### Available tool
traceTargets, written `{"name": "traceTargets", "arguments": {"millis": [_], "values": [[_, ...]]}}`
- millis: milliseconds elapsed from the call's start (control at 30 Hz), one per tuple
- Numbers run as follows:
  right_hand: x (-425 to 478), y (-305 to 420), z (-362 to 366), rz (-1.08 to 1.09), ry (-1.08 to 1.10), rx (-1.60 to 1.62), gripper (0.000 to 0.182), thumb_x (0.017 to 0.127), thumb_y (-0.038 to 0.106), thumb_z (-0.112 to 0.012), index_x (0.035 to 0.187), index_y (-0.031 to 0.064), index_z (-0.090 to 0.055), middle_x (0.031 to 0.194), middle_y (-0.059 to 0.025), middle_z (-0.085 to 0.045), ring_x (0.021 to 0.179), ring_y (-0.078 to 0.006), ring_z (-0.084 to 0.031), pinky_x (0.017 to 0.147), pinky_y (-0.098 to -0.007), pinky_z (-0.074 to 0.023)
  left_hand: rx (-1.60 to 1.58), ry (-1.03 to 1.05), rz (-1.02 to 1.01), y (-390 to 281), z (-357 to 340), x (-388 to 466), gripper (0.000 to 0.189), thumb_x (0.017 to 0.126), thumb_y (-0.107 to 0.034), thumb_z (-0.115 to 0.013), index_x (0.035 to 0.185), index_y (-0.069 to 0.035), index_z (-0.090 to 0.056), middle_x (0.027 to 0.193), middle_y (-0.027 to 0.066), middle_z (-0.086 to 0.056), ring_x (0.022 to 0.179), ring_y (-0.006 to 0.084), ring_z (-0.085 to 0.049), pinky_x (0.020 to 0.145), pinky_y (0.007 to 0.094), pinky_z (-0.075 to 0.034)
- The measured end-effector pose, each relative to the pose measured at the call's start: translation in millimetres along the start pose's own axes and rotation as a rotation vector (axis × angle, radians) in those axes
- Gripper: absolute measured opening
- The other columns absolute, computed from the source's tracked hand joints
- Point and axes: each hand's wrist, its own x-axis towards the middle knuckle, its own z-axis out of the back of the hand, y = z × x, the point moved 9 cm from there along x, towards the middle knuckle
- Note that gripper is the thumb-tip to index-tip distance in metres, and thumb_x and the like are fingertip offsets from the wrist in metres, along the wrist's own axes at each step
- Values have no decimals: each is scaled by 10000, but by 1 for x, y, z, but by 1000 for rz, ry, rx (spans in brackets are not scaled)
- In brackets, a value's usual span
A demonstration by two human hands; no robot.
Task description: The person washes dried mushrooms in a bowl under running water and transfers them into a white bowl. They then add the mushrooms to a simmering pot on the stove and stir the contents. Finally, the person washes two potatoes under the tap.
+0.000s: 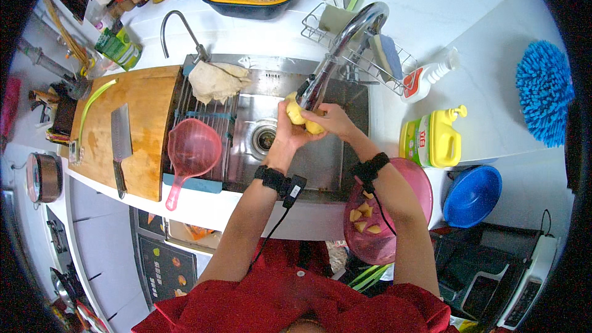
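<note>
My left hand (292, 134) and my right hand (336, 121) meet over the stainless steel sink (314, 162), under the end of the chrome faucet (323, 78). Cupped in the left is a pale yellow peeled potato (294, 112). The fingers of the right rest on another yellow potato piece (314, 126) close against the first. Both palms hide part of the potatoes, and whether water is running cannot be made out. Just left of my hands is the sink drain (265, 139).
Left of the basin, a pink ladle (194, 143) and a cloth (215, 81) lie on a rack. A cleaver (121, 134) rests on the wooden cutting board (148, 101). Cut potato chunks (365, 212) sit in a pink basin (370, 245) by my right arm. A yellow pump jug (432, 138) stands right.
</note>
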Motion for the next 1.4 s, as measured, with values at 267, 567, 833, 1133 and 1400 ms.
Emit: {"name": "traceTargets", "arguments": {"millis": [267, 567, 833, 1133, 1400], "values": [[2, -4, -3, -107, 131, -10, 294, 764, 253, -626, 901, -6, -607, 761, -13, -586, 664, -64, -524, 580, -219, -440, -15, -35, 5, -2, 3, 1, 650, 709, -600, -373, 1160, -136, -435, 1182, 148, -417, 1080, 322, -402, 852, 583, -288], [1, 7, -4, 11, 5, -17, 407, 732, 394, -598, 902, 24, -601, 808, -98, -621, 706, -177, -593, 630, -292, -460, 67, -93, -31, 1, 15, 10, 659, 721, -621, -371, 1167, -139, -426, 1194, 148, -409, 1086, 322, -401, 866, 574, -290], [4, 5, -6, 36, 104, 532, 298, 770, 172, -589, 1037, 49, -538, 914, -40, -586, 750, -129, -577, 639, -242, -480, -14, 69, -56, -3, 1, 1, 650, 715, -579, -426, 1196, -143, -387, 1209, 140, -398, 1094, 329, -400, 867, 595, -314], [-6, 8, -14, -136, 125, 483, 358, 775, 171, -590, 1096, 56, -483, 977, -54, -562, 831, -142, -567, 655, -257, -488, -21, -2, -66, -9, 6, -13, 615, 751, -553, -408, 1202, -138, -369, 1207, 145, -399, 1102, 346, -388, 860, 613, -317], [4, -9, -17, -65, 166, 517, 394, 772, 203, -598, 1105, 40, -463, 996, -63, -544, 869, -147, -550, 668, -239, -475, 5, 40, -49, -8, 2, -10, 610, 750, -551, -414, 1195, -136, -375, 1209, 146, -400, 1109, 338, -386, 868, 612, -310]]}}
